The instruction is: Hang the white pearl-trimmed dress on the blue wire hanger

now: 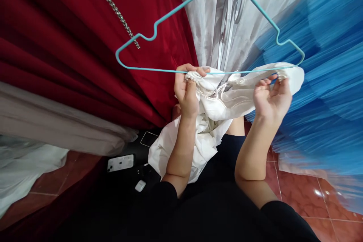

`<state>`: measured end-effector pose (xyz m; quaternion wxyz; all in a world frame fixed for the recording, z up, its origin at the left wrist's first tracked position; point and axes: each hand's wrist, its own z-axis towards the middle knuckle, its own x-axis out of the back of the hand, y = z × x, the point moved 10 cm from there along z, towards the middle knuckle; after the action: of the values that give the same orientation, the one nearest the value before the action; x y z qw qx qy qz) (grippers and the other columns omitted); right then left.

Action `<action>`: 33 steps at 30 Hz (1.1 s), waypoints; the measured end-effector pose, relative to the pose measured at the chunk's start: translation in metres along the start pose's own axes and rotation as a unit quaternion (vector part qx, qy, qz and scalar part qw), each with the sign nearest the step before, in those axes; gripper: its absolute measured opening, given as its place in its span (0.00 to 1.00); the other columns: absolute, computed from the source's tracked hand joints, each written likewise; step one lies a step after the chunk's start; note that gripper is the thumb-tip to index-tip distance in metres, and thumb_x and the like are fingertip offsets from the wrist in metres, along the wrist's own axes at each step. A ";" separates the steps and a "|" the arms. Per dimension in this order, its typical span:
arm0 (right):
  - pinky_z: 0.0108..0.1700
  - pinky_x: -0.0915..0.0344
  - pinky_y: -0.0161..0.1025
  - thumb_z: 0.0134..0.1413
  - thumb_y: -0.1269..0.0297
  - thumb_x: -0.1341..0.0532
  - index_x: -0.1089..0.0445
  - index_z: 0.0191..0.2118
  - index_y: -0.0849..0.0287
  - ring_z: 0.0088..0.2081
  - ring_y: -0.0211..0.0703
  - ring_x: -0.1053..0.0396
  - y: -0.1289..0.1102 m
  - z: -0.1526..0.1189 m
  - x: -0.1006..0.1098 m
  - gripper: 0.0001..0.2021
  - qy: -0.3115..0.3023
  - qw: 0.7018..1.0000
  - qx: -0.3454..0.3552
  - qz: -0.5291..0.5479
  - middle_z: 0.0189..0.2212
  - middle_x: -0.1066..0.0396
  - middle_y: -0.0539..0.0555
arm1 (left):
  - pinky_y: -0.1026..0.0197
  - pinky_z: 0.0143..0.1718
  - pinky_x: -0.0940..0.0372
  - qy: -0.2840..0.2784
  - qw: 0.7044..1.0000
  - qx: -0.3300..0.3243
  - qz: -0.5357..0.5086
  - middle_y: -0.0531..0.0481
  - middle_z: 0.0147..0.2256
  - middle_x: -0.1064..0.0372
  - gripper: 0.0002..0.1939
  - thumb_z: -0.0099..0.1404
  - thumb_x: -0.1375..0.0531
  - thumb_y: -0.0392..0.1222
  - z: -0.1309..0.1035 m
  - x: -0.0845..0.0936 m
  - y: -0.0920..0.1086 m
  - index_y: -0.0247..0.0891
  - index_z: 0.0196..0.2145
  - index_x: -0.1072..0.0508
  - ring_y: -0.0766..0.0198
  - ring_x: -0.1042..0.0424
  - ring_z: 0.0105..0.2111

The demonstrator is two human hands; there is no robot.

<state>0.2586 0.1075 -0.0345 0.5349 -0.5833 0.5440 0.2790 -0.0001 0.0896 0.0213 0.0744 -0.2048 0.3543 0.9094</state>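
Note:
A white garment (217, 109) with pearl-beaded edging lies bunched across my lap, its upper part lifted between my two hands. My left hand (187, 92) is closed on the beaded edge, thumb on the near side and fingers behind. On the right, my right hand (272, 100) pinches another beaded stretch with thumb and fingertips, palm turned upward. A light blue hanger (170, 16) hangs upright before me, and its lower bar crosses in front of my left fingers and the cloth's top. Whether the cloth is looped over that bar I cannot tell.
Red fabric (159, 56) with a beaded strip (113, 5) hangs at left, blue tulle (326, 94) at right. White cloth (195, 11) hangs behind the hanger. Beside me on a black surface lie a phone (120, 163), a dark-screened phone (149, 139) and a small white case (140, 185).

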 end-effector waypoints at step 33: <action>0.52 0.21 0.42 0.71 0.55 0.41 0.37 0.28 0.54 0.31 0.34 0.34 0.055 -0.034 -0.056 0.18 -0.143 0.984 0.028 -0.103 0.26 0.39 0.44 | 0.63 0.42 0.23 0.110 0.948 -0.154 0.256 0.54 0.36 0.28 0.10 0.67 0.34 0.26 0.083 0.136 0.091 0.41 0.37 0.24 0.67 0.29 0.32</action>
<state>0.1845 0.1035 0.0083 0.6491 -0.5753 0.4065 0.2870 -0.1747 0.0772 0.0745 -0.2328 -0.2152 0.2567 0.9130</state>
